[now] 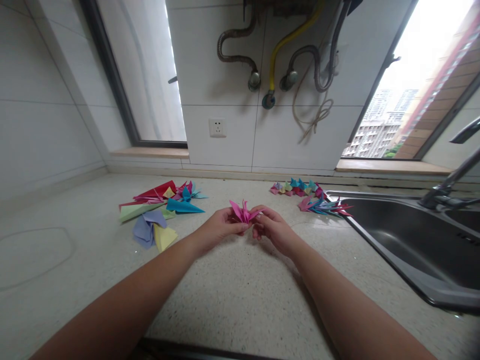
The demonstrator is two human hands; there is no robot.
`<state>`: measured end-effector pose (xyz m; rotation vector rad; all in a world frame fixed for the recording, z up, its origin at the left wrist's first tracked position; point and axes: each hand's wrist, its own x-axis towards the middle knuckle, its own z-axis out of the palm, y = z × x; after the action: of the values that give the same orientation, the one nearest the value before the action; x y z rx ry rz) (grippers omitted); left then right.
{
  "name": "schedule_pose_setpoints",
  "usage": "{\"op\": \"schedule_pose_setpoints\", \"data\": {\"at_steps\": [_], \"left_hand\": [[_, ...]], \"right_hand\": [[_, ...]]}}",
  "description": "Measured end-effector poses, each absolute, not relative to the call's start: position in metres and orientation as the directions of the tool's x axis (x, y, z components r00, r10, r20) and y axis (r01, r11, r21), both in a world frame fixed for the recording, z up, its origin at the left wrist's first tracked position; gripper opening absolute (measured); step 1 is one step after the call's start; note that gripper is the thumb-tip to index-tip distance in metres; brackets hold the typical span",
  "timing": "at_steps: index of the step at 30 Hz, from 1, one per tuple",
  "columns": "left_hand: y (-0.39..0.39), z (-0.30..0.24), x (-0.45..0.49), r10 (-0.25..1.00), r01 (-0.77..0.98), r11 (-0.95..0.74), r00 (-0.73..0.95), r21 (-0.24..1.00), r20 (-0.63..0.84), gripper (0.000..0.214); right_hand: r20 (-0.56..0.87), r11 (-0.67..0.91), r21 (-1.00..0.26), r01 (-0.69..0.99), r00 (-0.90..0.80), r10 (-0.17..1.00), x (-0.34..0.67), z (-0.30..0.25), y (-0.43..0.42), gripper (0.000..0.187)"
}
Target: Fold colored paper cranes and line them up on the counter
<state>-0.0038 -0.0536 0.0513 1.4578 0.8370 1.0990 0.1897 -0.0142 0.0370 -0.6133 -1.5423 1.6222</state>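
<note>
A pink origami crane [244, 214] with spread wings is held between my two hands, just above the speckled countertop [225, 290]. My left hand [225, 223] pinches its left side and lower body, thumb in front. On the other side, my right hand [273, 225] has thumb and index finger closed on the right wing, the other fingers curled below. Folded papers [153, 205] in red, green, blue, purple and yellow lie in a loose pile to the left. Several small folded paper pieces [298, 187] sit in a cluster at the back right, with a row of colourful folded cranes [324, 206] in front.
A steel sink [405, 240] with a faucet [446, 185] is set into the counter at right. Behind stands a tiled wall with a socket [217, 128], metal hoses and a yellow pipe [279, 47]. Windows flank it on both sides.
</note>
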Motion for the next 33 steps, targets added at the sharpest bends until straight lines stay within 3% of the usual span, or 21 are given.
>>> {"op": "schedule_pose_setpoints", "data": {"at_steps": [14, 20, 23, 26, 29, 33], "left_hand": [[-0.051, 0.049, -0.011, 0.958, 0.045, -0.148, 0.253, 0.988, 0.132, 0.037], [-0.051, 0.051, -0.012, 0.947, 0.077, -0.237, 0.242, 0.969, 0.212, 0.045], [-0.049, 0.050, -0.011, 0.947, 0.105, -0.276, 0.200, 0.955, 0.252, 0.045], [-0.047, 0.047, -0.010, 0.948, 0.096, -0.288, 0.166, 0.953, 0.270, 0.044], [-0.045, 0.044, -0.010, 0.951, 0.086, -0.292, 0.137, 0.953, 0.279, 0.043], [-0.046, 0.044, -0.009, 0.944, 0.072, -0.310, 0.146, 0.948, 0.297, 0.049]], "right_hand": [[0.241, 0.150, -0.960, -0.235, -0.426, 0.872, 0.196, 0.044, -0.011, 0.031], [0.306, 0.283, -0.952, -0.117, -0.410, 0.859, 0.197, 0.038, -0.008, 0.026], [0.437, 0.489, -0.872, 0.029, -0.402, 0.804, 0.197, 0.039, -0.008, 0.023], [0.559, 0.680, -0.711, 0.182, -0.441, 0.702, 0.196, 0.041, -0.012, 0.018], [0.600, 0.748, -0.585, 0.315, -0.453, 0.660, 0.194, 0.042, -0.017, 0.016], [0.631, 0.744, -0.542, 0.389, -0.396, 0.667, 0.192, 0.039, -0.017, 0.013]]}}
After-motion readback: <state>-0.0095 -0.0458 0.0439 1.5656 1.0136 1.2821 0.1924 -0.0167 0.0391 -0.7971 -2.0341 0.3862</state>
